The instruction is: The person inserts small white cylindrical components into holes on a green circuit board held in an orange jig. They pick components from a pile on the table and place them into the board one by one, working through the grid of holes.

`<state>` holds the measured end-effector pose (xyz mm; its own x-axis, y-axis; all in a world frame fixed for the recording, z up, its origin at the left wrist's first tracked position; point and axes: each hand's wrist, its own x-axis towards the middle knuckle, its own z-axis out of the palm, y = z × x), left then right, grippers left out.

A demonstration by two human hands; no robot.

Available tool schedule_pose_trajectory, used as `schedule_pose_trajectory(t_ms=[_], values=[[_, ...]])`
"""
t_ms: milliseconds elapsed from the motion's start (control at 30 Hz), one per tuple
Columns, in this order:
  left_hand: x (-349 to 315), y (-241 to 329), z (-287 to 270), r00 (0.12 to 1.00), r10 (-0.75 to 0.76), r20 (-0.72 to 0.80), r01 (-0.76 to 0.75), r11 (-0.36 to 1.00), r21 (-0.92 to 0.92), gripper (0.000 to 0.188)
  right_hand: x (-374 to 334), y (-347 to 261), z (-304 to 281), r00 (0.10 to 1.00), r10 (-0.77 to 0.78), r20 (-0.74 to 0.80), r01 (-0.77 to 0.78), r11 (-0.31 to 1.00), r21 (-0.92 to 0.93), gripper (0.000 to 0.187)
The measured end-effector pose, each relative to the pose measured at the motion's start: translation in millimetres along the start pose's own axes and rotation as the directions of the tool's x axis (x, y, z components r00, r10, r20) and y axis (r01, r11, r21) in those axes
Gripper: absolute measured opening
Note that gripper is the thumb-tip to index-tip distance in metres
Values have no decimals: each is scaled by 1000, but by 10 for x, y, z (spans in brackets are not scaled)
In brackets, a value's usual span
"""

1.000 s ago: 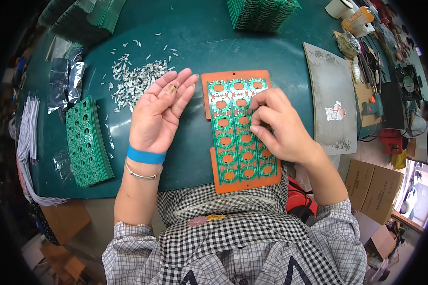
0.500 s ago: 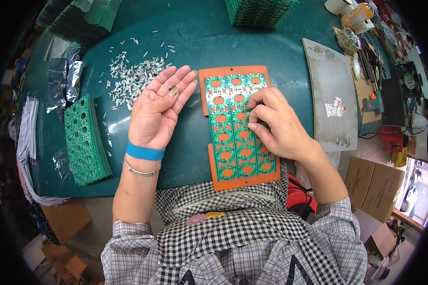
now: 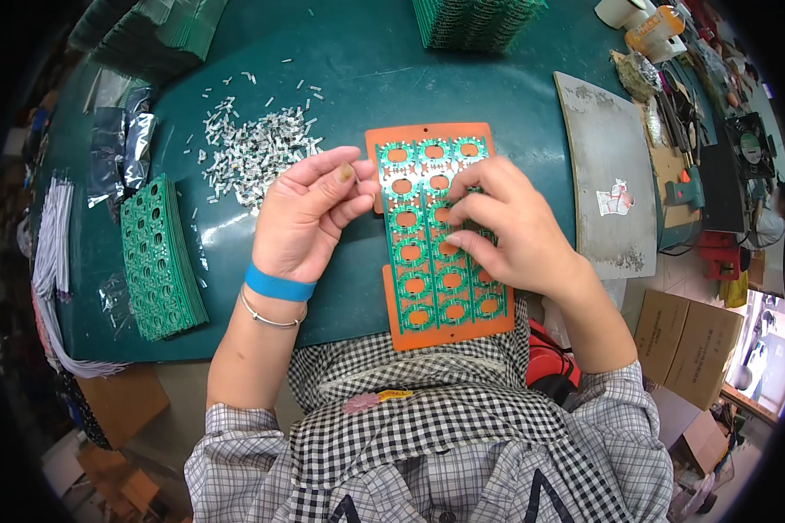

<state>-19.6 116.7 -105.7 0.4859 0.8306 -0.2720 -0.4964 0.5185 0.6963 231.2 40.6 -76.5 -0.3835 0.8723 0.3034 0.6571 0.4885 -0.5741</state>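
Note:
A green circuit board panel point(image 3: 425, 228) with rows of oval openings lies on an orange backing plate point(image 3: 410, 340) at the table's front edge. My right hand point(image 3: 519, 231) is over the panel's right side, fingers bent and thumb drawn in toward its middle column; its fingertips hide whatever they may hold. Just left of the plate's upper part, my left hand point(image 3: 301, 209) is palm up with its fingers curled and thumb folded over them. Anything in that grip is too small to name. Beyond it lies a heap of small whitish parts point(image 3: 255, 144).
A stack of green panels point(image 3: 157, 261) stands at left, beside white wires point(image 3: 52, 235) and silvery bags point(image 3: 135, 139). More panel stacks point(image 3: 480, 22) stand at the back. On the right are a grey metal sheet point(image 3: 606, 174), tools point(image 3: 676, 113) and a cardboard box point(image 3: 689, 340).
My left hand has closed its outstretched fingers, thumb over them, and shifted slightly right and down. My right hand's thumb and fingertips have moved a little left over the panel.

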Motion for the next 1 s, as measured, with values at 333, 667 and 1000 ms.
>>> schedule_pose_trajectory(t_ms=[333, 667, 1000], values=[[-73, -68, 190, 989, 10, 146, -51, 957, 284, 33, 413, -108, 21, 988, -2, -153, 22, 991, 131, 14], [-67, -41, 141, 974, -129, 188, 64, 945, 320, 41, 434, -103, 77, 974, -186, -130, 196, 978, 70, 14], [4, 114, 48, 997, -57, 60, 59, 998, -30, 39, -211, -89, 31, 999, -39, 22, 37, 996, 80, 14]])
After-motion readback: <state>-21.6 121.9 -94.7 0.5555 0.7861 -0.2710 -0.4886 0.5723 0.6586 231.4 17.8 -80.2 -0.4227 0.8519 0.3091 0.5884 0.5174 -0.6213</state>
